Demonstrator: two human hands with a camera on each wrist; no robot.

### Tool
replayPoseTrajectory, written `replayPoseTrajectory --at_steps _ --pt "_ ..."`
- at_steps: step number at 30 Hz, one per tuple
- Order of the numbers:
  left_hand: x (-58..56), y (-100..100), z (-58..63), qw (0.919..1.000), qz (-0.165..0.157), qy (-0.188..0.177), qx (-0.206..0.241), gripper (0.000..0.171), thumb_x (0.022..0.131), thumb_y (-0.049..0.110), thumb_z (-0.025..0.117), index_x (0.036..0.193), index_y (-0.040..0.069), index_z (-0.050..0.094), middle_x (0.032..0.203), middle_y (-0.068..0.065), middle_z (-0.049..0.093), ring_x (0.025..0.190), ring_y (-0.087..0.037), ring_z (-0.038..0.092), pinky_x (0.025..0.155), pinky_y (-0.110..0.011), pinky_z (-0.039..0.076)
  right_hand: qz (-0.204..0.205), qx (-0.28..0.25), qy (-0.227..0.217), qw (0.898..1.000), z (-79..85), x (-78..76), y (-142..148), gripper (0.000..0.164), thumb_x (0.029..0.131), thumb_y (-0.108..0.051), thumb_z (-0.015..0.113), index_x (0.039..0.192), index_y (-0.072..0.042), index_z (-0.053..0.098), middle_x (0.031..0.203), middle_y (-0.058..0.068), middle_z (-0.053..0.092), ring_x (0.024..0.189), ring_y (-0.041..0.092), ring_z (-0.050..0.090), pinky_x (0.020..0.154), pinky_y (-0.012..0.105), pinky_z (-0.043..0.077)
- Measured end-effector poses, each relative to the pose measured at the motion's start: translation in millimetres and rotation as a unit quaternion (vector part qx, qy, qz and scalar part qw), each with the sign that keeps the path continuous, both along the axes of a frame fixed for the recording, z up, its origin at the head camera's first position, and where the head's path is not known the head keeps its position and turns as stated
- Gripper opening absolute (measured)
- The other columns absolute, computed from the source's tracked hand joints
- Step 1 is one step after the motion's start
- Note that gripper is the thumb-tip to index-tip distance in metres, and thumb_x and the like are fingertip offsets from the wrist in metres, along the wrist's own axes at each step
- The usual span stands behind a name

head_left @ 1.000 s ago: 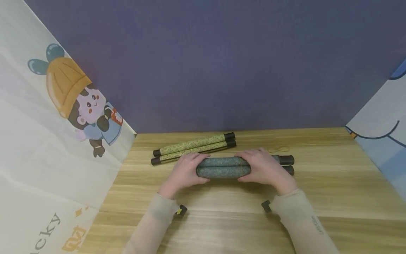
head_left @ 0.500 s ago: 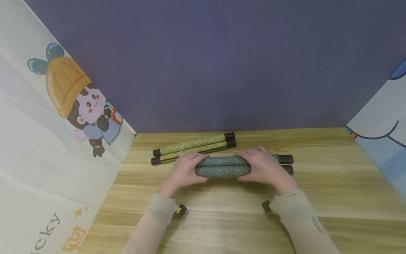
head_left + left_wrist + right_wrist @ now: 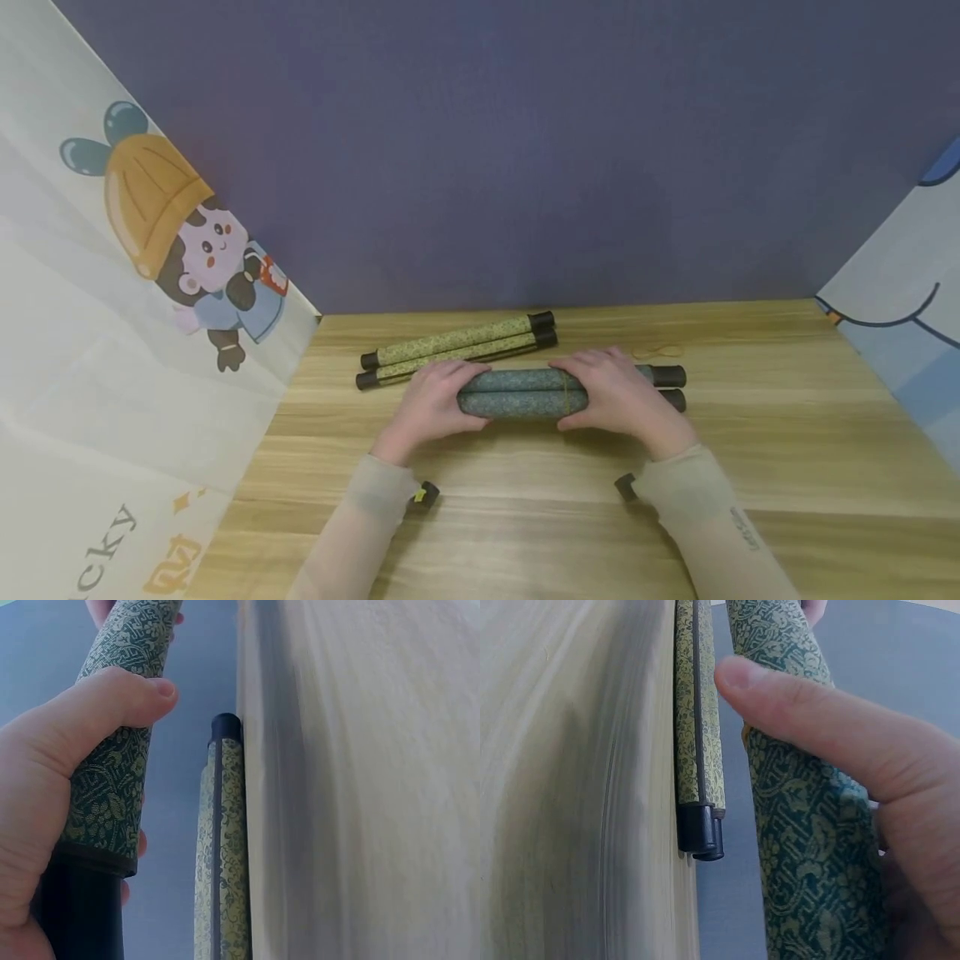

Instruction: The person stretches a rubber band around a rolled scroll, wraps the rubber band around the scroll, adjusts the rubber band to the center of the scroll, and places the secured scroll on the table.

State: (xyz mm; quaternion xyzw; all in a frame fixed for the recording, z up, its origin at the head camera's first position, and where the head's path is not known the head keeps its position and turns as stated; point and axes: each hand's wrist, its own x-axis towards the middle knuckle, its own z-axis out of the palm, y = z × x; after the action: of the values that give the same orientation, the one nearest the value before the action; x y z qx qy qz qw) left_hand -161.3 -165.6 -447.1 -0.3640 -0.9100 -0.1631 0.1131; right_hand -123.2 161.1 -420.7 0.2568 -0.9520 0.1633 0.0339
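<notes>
A blue-green brocade scroll [image 3: 521, 405], rolled from both ends into two side-by-side rolls with black end caps, spans both hands in the head view. Around its left part curls my left hand [image 3: 435, 402], the thumb [image 3: 127, 701] across the near roll in the left wrist view. My right hand [image 3: 621, 398] grips it farther right, beside a thin yellowish band [image 3: 567, 392] looped round the rolls. Both wrist views show the scroll raised off the table. Behind my left hand lies a second scroll [image 3: 450, 342], yellow-green with black caps, its two rolls slightly slanted.
A thin loose band [image 3: 658, 352] lies on the wood-grain table [image 3: 525, 525] at the back right. A dark blue-grey panel [image 3: 555, 158] rises along the back edge. Printed white sheets flank the table, the left one [image 3: 67, 350] with a cartoon figure.
Both hands and the blue-green scroll have shifted slightly to the left. Their grip on it looks the same, and the yellow-green scroll stays in place.
</notes>
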Motion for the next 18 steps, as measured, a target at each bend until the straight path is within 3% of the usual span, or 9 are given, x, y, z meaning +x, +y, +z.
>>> replayPoseTrajectory --at_steps 8,18 --pt "-0.3 -2 0.7 0.9999 0.001 0.011 -0.001 0.087 0.071 0.049 0.102 0.145 0.016 0.07 0.131 -0.007 0.076 0.116 -0.031 0.073 0.107 -0.064 0.054 -0.002 -0.008 -0.028 1.0 -1.1 -0.6 5 0.112 0.069 -0.053 0.103 0.162 -0.014 0.054 0.157 0.018 0.059 0.143 0.046 0.056 0.12 0.077 0.034" --pt "0.2 -2 2.7 1.0 0.005 0.005 0.002 0.085 0.072 0.047 0.102 0.144 0.016 0.07 0.131 -0.007 0.076 0.116 -0.031 0.073 0.106 -0.064 0.054 -0.005 -0.009 -0.016 1.0 -3.2 -2.2 11 0.098 0.077 -0.048 0.1 0.158 -0.012 0.059 0.151 0.018 0.064 0.14 0.047 0.058 0.118 0.076 0.036"
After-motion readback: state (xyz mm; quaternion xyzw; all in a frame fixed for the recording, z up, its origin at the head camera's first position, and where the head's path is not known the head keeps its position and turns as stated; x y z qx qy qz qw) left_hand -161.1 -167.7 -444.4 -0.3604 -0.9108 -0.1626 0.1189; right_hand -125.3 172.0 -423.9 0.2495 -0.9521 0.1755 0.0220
